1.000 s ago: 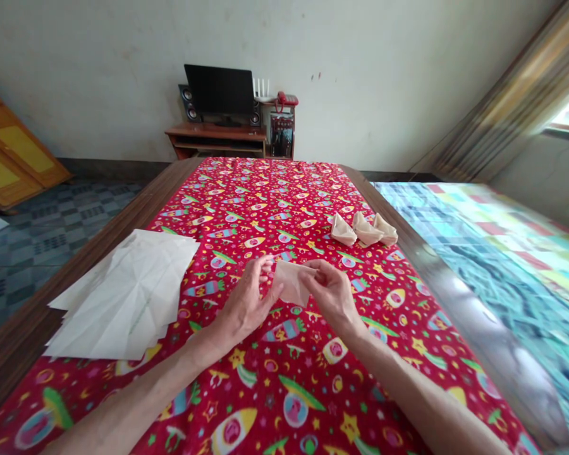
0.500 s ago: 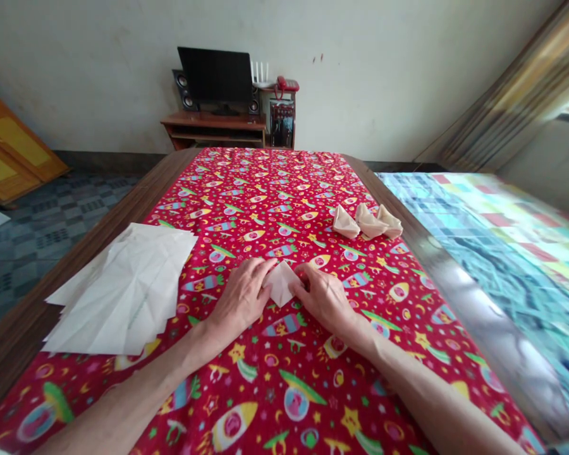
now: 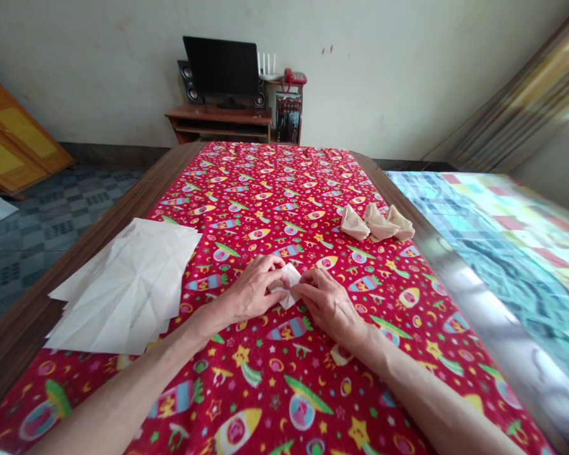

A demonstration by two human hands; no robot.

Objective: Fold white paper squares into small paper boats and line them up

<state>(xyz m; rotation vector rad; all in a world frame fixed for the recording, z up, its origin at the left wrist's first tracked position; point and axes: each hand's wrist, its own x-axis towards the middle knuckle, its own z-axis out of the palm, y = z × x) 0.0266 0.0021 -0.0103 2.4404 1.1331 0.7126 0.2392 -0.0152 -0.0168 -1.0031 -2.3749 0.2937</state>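
Observation:
Between my two hands, a small white folded paper [image 3: 290,275] lies on the red patterned cloth [image 3: 284,208]. My left hand [image 3: 258,285] grips its left side, thumb and fingers curled in a pinch. From the other side my right hand [image 3: 326,298] pinches the paper with thumb and forefinger near its middle. Parts of the paper are hidden under the fingertips. To the left rests a stack of creased white paper sheets [image 3: 128,291]. Three folded paper pieces [image 3: 354,224] stand in a row on the right part of the cloth.
The cloth covers a long table with dark wooden edges [image 3: 145,193]. Beyond it stand a desk [image 3: 218,115] with a monitor [image 3: 222,68] and a red telephone [image 3: 294,77]. A bed with a blue checked cover [image 3: 493,253] is along the right side.
My left fingers have moved further over the paper, and my right thumb and forefinger now reach to its middle. The view has shifted slightly.

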